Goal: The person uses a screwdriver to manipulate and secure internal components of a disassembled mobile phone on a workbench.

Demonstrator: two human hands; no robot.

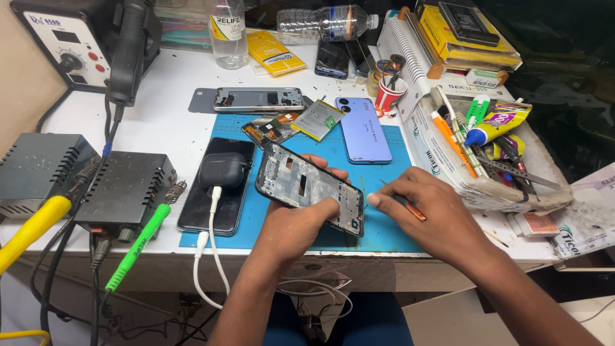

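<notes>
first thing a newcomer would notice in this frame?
The opened phone frame, held tilted over the blue mat by the left hand, while the right hand brings an orange tool to its lower edge. Next, the lilac phone back lying flat behind it, and the green soldering iron hanging off the front left edge.

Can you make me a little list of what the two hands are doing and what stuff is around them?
left hand: holds a bare phone frame above the blue mat
right hand: holds a thin orange-handled tool close to the frame's edge
behind frame: purple phone face down, loose battery
left of frame: dark earbud case on a black phone, with a white cable
far left: green soldering iron
</notes>
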